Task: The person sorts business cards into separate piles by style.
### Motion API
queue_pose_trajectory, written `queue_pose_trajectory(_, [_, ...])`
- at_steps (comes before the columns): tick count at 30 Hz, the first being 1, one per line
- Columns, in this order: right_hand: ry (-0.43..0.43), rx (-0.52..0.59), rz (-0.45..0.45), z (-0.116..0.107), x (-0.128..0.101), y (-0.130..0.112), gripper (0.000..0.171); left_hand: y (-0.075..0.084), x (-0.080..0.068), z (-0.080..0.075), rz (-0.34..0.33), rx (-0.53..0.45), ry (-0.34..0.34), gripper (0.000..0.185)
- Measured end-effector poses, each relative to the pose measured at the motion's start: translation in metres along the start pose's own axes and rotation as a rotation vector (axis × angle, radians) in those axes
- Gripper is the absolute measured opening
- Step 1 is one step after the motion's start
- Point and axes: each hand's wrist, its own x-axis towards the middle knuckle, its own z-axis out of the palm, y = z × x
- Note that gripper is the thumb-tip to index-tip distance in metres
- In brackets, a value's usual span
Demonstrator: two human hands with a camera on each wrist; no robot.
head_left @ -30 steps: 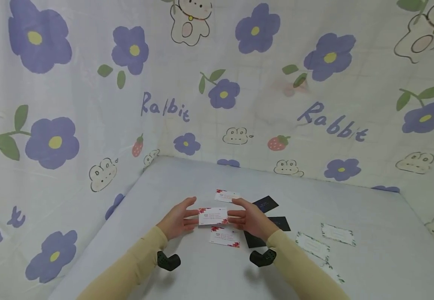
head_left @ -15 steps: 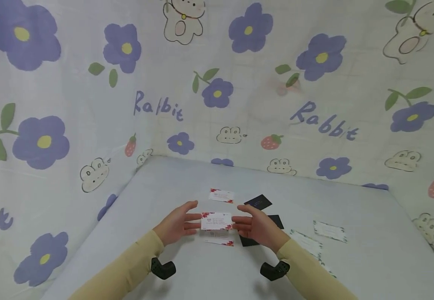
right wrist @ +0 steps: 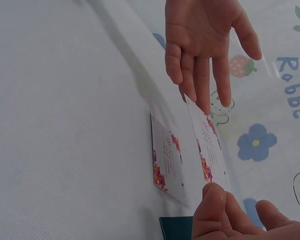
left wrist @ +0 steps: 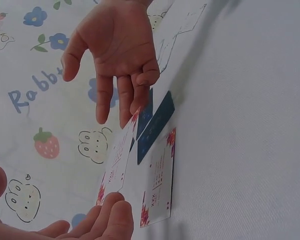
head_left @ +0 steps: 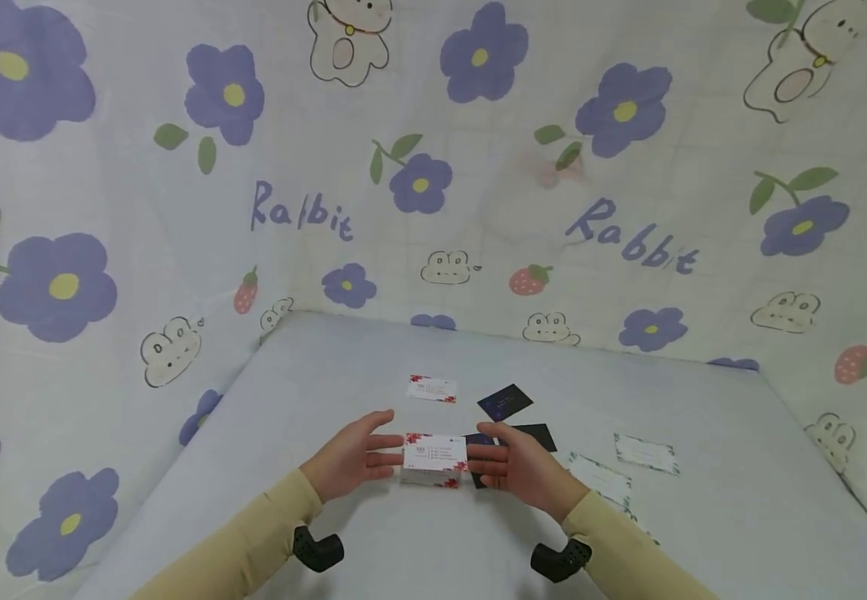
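A white business card with red floral corners (head_left: 435, 452) is carried level above the table, spanning the fingertips of both hands. My left hand (head_left: 351, 457) supports its left end with straight fingers, thumb raised away from it. At its right end are the extended fingers of my right hand (head_left: 519, 467), thumb also lifted. Below, a matching business card (left wrist: 158, 185) lies on the table, mostly covered by the held one in the head view. Both wrist views show a gap between the two cards. Another red-cornered business card (head_left: 432, 389) lies farther back.
Dark business cards (head_left: 505, 402) lie just behind and beside the right hand, partly hidden by it. White cards with green leaf borders (head_left: 647, 453) are farther right, some beneath the right forearm. Patterned fabric (head_left: 478, 208) walls the table's back and left sides.
The held card has come nearer to me and now overlaps the lower card. My right hand has drawn back with it, uncovering the far red-cornered card. The head view has turned slightly right.
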Motion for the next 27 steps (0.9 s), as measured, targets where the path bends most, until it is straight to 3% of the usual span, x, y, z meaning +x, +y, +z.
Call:
queue_pose_trajectory(20, [0.069,0.045,0.013,0.0076,0.0026,0.0086,0.059,-0.005,0.0029,0.0011,0.001,0.05,0.035,0.068])
queue_pose_trajectory(27, [0.079,0.049,0.029,0.0088,0.0019,0.0083,0.066,-0.0061,0.0013,0.0014,0.002,0.045,0.039,0.067])
